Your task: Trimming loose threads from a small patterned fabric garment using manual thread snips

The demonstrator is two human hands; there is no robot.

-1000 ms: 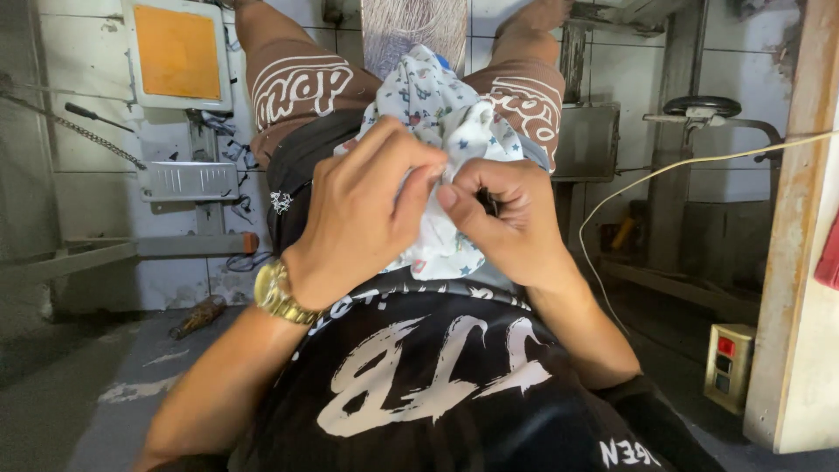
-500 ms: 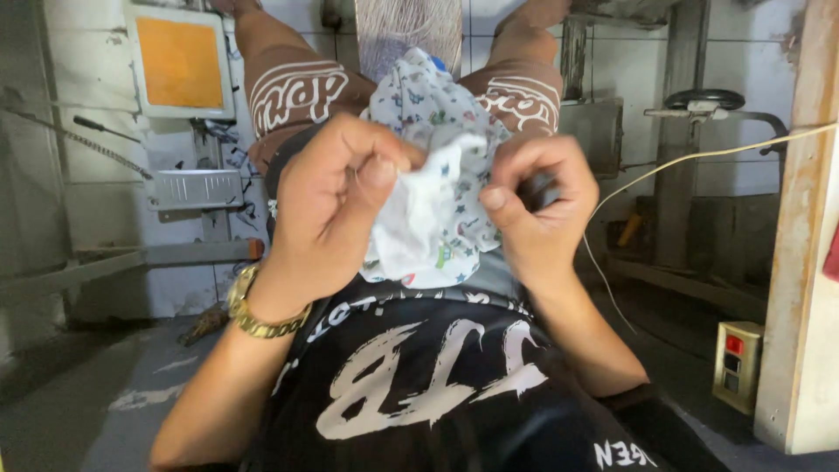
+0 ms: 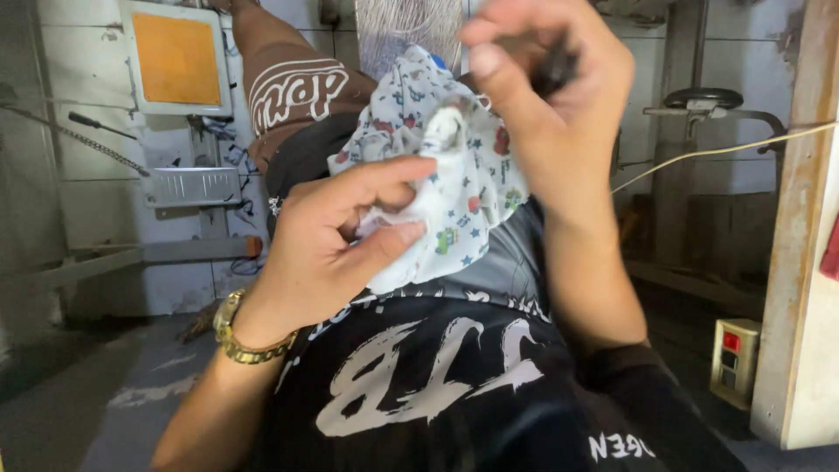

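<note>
Right hand [image 3: 546,83] has lifted up and away from the left hand [image 3: 336,240] since half a second ago; earlier both pinched the printed cloth [image 3: 454,170] together. Now left pinches one cloth at centre; right is closed on one small dark thing, unclear. One gold watch [image 3: 234,336] on left wrist.

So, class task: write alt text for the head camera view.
A left hand wearing a gold wristwatch pinches a white printed cloth over the person's lap, while the raised right hand grips a small dark object, too blurred to identify.
</note>
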